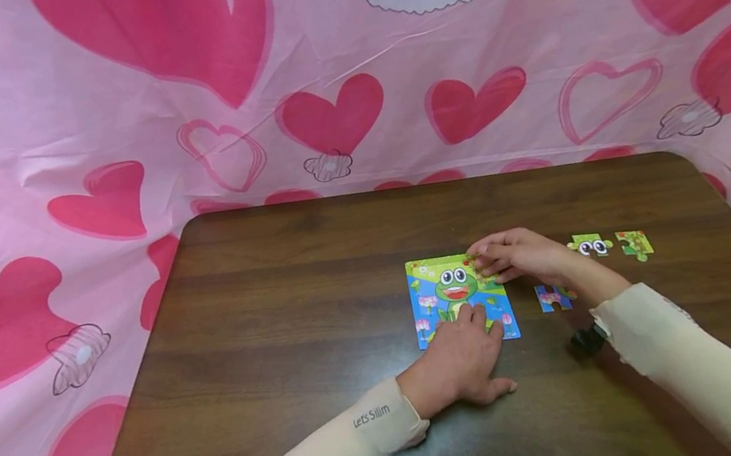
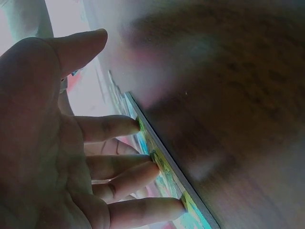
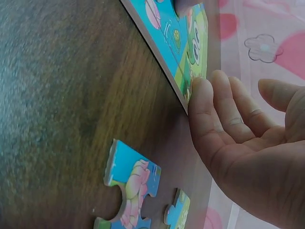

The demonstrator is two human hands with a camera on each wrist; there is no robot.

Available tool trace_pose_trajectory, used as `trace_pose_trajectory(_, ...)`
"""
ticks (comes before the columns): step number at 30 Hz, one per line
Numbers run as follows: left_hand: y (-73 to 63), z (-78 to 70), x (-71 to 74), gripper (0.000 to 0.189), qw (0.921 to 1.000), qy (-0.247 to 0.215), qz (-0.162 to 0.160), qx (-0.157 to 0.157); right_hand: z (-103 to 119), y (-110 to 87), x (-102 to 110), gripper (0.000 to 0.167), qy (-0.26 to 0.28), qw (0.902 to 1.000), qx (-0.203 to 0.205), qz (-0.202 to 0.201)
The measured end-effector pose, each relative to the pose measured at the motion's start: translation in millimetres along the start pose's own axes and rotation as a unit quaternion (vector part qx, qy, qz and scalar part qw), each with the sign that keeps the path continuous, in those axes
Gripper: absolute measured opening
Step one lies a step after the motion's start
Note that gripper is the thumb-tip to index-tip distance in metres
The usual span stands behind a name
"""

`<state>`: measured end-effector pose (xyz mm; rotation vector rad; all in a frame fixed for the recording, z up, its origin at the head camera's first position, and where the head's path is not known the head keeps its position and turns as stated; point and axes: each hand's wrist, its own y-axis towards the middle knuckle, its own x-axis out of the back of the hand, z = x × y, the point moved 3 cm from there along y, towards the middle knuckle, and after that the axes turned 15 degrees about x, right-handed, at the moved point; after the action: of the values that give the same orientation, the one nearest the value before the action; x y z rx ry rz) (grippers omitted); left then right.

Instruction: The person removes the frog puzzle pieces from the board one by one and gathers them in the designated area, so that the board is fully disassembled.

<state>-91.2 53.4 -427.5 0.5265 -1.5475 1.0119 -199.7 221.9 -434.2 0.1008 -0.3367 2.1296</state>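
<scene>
A square frog jigsaw board [image 1: 417,292] lies on the table, showing a green frog with big eyes on blue and green ground. My left hand [image 1: 463,361] rests on its lower edge with fairly straight fingertips, the thumb spread off to the side over the table. In the left wrist view those fingers [image 2: 128,176] press down along the board's edge. My right hand [image 1: 523,256] is at the upper right corner, its fingers gently bent. The right wrist view has its fingertips [image 3: 201,90] right at the board's corner, and no piece shows in that hand.
Three loose jigsaw pieces lie right of the board: one with a pair of eyes [image 1: 589,246], a green one [image 1: 635,244] and a blue one with a pink flower [image 1: 551,298]. A pink heart-print cloth [image 1: 238,160] hangs behind the brown table [image 1: 278,315].
</scene>
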Motion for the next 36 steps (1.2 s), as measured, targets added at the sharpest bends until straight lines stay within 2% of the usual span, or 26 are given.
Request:
trace_pose_trajectory(17, 0.0, -1.2, -1.5, 0.085, 1.0000, 0.003, 0.000, 0.002, 3, -4.4, -8, 0.048, -0.006, 0.9997, -0.001, 0.026)
trace_pose_trajectory(24, 1.6, -1.0, -2.4, 0.085, 1.0000, -0.001, 0.006, -0.003, 3, -4.7, -7, 0.043, -0.037, 0.9992, -0.009, 0.008)
trace_pose_trajectory(30, 1.4, -1.9, -2.1, 0.085, 1.0000, 0.003, 0.004, -0.001, 3, -8.4, -9, 0.042, -0.074, 0.9971, 0.015, 0.005)
trace_pose_trajectory(36, 0.6, -3.1, -1.1, 0.086, 0.9999, 0.014, -0.003, 0.004, 6, -10.6, -14, 0.042, -0.072, 0.9969, 0.030, -0.002)
